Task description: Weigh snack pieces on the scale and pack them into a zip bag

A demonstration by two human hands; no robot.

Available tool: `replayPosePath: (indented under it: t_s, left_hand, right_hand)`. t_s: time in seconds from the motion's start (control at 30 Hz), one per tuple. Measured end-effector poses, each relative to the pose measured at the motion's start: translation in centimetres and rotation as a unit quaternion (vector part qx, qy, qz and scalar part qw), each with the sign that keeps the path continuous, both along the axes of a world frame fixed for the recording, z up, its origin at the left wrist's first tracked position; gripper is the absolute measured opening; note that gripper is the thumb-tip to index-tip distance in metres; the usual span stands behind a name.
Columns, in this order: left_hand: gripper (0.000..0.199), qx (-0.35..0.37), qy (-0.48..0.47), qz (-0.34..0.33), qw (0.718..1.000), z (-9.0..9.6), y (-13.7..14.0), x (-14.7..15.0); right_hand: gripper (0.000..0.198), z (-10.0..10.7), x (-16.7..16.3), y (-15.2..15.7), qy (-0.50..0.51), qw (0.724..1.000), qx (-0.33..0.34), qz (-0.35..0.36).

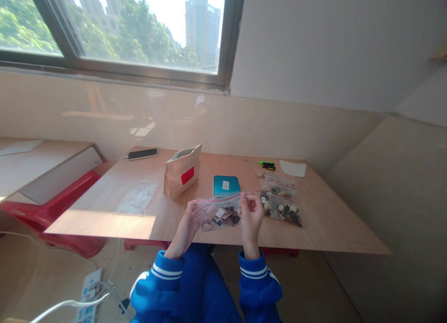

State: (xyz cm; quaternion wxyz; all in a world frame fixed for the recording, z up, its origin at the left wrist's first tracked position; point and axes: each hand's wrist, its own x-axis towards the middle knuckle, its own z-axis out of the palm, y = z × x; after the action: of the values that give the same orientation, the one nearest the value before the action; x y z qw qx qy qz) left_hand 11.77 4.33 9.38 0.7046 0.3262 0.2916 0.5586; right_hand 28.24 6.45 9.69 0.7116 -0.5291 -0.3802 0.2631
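Between my two hands hangs a clear zip bag [223,216] with a red seal line, holding dark and tan small pieces and a white label. My left hand [190,223] grips its left upper edge. At the right end of the seal, my right hand [251,215] pinches the bag with the thumb on top. Just behind the bag lies a teal square box [226,185] with a white label, its front edge hidden. To the right rest several similar filled zip bags [285,209], partly overlapping each other.
A brown paper pouch [179,174] with a red label stands open at the top. Left of it lie an empty clear plastic bag [137,198] and a phone [142,154] on a cable. Screwdrivers [267,165] and white paper [292,168] are at the back right. Red stools [70,211] stand below.
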Motion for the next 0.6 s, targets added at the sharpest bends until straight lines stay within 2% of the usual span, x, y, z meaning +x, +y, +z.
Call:
replayPosePath:
  t_s: [0.03,0.1,0.2,0.27,0.33,0.37,0.43,0.53,0.6]
  left_hand:
    - [0.040,0.010,0.018,-0.002,1.000,0.0,0.0,0.2]
    - [0.030,0.035,0.073,0.044,0.996,0.3,-0.1,0.7]
    - [0.025,0.041,0.129,0.148,0.980,0.9,0.0,1.6]
    - [0.027,0.031,0.120,0.205,0.971,1.4,0.0,2.1]
    - [0.027,0.028,0.108,0.251,0.962,1.9,-0.1,2.6]
    - [0.027,0.032,0.112,0.262,0.958,2.2,-0.2,2.8]
    - [0.028,0.060,0.148,0.242,0.957,2.8,-0.5,3.0]
    - [0.029,0.097,0.218,0.210,0.948,3.9,-0.8,2.8]
    - [0.028,0.101,0.250,0.253,0.929,4.7,-0.6,2.2]
  right_hand:
    - [0.035,-0.1,0.3,-0.2,0.004,1.000,0.001,-0.025]
    - [0.035,-0.1,0.9,-0.5,-0.001,1.000,0.000,-0.029]
    - [0.035,0.4,1.3,-1.4,-0.034,0.997,0.013,0.063]
    - [0.034,0.9,1.3,-2.0,-0.063,0.990,0.025,0.126]
    - [0.033,1.4,1.1,-2.6,-0.079,0.986,0.023,0.148]
    - [0.032,1.6,0.9,-2.9,-0.082,0.985,0.018,0.149]
    - [0.028,2.0,0.5,-3.2,-0.097,0.983,0.013,0.153]
    - [0.027,2.5,0.5,-3.3,-0.113,0.989,0.017,0.096]
    - [0.030,3.0,1.0,-3.2,-0.091,0.996,0.011,0.021]
